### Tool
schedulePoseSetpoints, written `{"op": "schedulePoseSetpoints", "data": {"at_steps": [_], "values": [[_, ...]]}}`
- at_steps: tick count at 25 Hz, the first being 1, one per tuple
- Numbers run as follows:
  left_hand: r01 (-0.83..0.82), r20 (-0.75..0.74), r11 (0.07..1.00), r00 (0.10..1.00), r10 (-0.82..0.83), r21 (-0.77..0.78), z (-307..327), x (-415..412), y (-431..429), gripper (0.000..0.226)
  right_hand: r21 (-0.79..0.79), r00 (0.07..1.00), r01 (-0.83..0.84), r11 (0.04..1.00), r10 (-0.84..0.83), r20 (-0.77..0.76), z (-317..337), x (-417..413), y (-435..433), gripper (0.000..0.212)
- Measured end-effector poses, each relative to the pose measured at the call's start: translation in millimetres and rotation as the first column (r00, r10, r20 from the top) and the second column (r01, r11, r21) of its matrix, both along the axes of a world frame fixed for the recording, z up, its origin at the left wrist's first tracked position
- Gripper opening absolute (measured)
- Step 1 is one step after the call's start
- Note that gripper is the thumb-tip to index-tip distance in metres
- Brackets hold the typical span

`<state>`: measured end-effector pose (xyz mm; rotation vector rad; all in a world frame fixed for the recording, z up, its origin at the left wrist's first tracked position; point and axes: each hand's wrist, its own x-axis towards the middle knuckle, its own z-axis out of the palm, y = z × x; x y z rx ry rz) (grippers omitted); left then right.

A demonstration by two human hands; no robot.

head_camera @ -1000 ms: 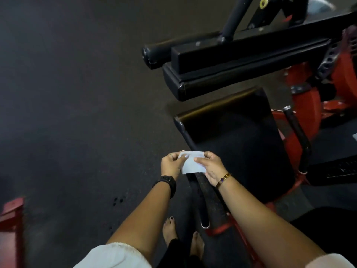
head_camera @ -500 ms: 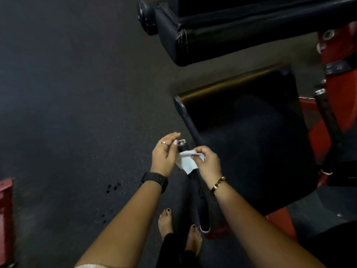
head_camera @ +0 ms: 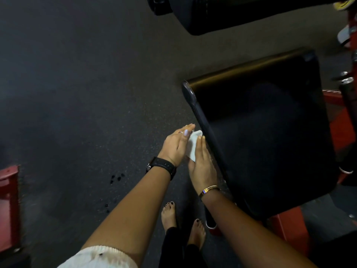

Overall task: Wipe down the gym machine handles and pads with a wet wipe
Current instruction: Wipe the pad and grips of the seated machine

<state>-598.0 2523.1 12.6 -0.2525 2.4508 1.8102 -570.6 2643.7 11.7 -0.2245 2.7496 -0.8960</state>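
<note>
wipe (head_camera: 193, 149) pressed between left hand (head_camera: 174, 147), right hand (head_camera: 202, 165).

Wipe (head_camera: 193, 147) lies L of seat (head_camera: 260, 132) (pad (head_camera: 231, 14) behind).

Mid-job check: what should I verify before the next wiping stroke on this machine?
1. Wet wipe secured: ok, pressed between left hand and right hand.
2. Wipe touching the handle: cannot tell, the hands hide the contact.
3. Fingers flat for pressing: ok, both hands straight.
4. Seat pad close by: ok, right beside the right hand.
5. Upper pad already wiped: cannot tell.
</note>
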Motion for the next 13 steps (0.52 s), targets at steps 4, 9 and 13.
{"op": "schedulePoseSetpoints", "data": {"at_steps": [4, 9, 13], "values": [[-0.013, -0.079, 0.998, 0.997, 0.008, -0.065, 1, 0, 0, 0.075, 0.018, 0.996, -0.081, 0.997, 0.081, -0.031, -2, -15, -11, 0.071], [0.099, -0.148, 0.952, 0.978, -0.148, -0.291, -10, 4, -2, 0.062, 0.096, 0.887, -0.235, 0.967, 0.254, -0.386, -23, -13, 13, 0.06], [0.254, -0.2, 0.568, 0.762, -0.616, -0.783, -15, -19, -39, 0.056, 0.112, 0.751, -0.348, 0.931, 0.349, -0.561, -20, -16, 45, 0.042]]}}
